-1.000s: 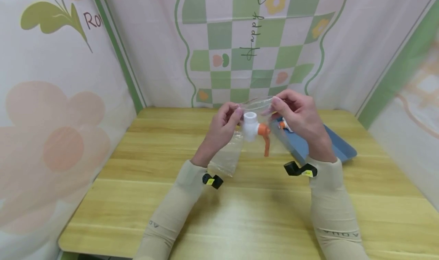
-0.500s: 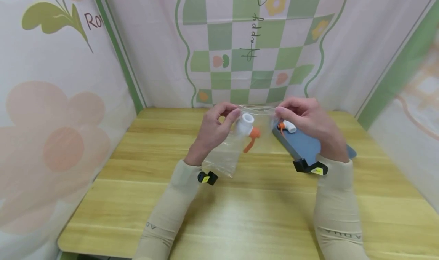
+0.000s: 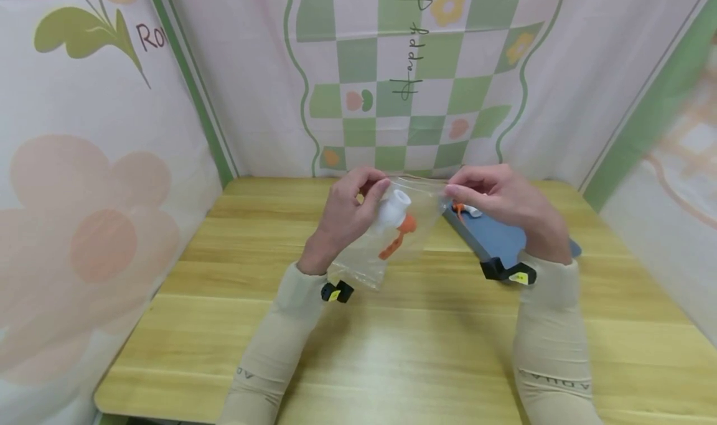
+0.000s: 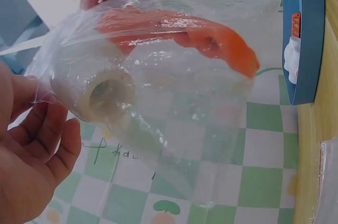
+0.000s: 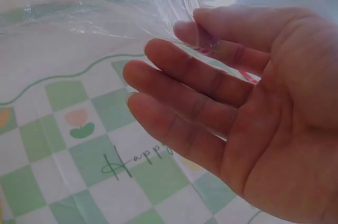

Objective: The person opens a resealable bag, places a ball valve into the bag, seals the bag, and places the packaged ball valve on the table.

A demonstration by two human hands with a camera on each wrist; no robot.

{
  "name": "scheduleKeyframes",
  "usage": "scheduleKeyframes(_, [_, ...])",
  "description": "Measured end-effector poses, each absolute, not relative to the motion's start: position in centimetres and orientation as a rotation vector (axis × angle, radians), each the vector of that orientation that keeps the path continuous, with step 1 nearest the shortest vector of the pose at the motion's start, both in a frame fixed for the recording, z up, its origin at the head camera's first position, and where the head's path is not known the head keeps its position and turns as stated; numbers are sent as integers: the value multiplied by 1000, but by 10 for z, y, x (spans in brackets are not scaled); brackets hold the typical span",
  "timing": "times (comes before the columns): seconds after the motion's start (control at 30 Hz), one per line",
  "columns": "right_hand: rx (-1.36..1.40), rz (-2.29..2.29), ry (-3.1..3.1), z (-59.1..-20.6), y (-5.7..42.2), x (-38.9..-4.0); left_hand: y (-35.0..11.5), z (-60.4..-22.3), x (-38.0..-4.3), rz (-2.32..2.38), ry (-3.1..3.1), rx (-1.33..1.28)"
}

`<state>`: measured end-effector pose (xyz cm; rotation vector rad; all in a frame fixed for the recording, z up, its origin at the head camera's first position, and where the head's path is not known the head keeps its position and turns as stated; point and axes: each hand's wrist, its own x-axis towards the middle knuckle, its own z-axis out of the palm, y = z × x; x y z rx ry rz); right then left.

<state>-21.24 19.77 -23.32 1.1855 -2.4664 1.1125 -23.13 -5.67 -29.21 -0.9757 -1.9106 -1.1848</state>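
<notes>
At the left, the left hand (image 3: 344, 219) pinches the upper corner of a clear bag (image 3: 428, 210) between thumb and forefinger; beneath that hand, a second plastic bag (image 3: 361, 266) lies on the table (image 3: 269, 325). Just right of the left fingertips, inside the held bag, is a white-and-orange valve (image 3: 393, 212), nearer this hand than the other; whether the fingers press it through the film I cannot tell. Its white socket tips up and rightward, while the orange lever (image 3: 392, 246) slants down to the left. The bag's top edge spans to the right hand (image 3: 498, 201), whose thumb and forefinger pinch the opposite corner, other fingers loosely extended. Behind it sits a blue tray (image 3: 493, 238) holding another valve (image 3: 473, 211).
</notes>
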Motion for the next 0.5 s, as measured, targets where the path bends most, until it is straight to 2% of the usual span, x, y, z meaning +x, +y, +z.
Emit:
scheduleKeyframes(0.3, [1123, 1097, -2536, -247, 204, -224, -56, -289, -228, -1107, -1900, -973])
scheduleKeyframes(0.5, [1151, 1064, -2561, -238, 190, -213, -58, -288, -226, -1097, -1894, -999])
